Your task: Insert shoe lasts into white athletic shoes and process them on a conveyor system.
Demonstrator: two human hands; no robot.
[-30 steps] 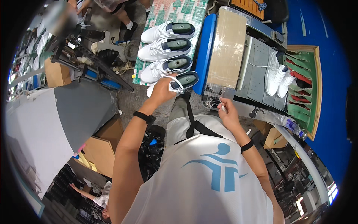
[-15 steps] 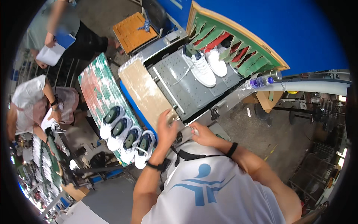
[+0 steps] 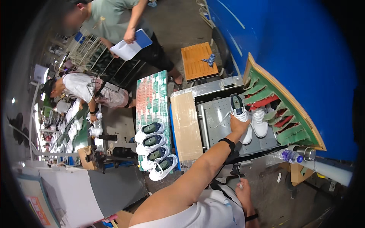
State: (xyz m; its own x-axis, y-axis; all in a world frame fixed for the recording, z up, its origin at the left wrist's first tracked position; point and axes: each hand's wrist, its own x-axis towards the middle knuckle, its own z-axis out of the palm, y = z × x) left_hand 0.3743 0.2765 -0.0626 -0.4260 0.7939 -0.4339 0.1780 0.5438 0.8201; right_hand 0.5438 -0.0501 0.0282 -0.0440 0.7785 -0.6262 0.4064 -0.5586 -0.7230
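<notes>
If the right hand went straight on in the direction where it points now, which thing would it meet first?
The right hand, led by its thin tool, would probably first meet the black fitting at the metal panel ahead, though the depth between them is hard to judge.

Moderate light shows the left hand (image 3: 239,124) and white shoe (image 3: 246,137) clearly; wrapped cardboard (image 3: 187,129) shines. Glare spots the far left, a standing person's head (image 3: 74,17) is blurred, and edges bend toward a black rim.
</notes>
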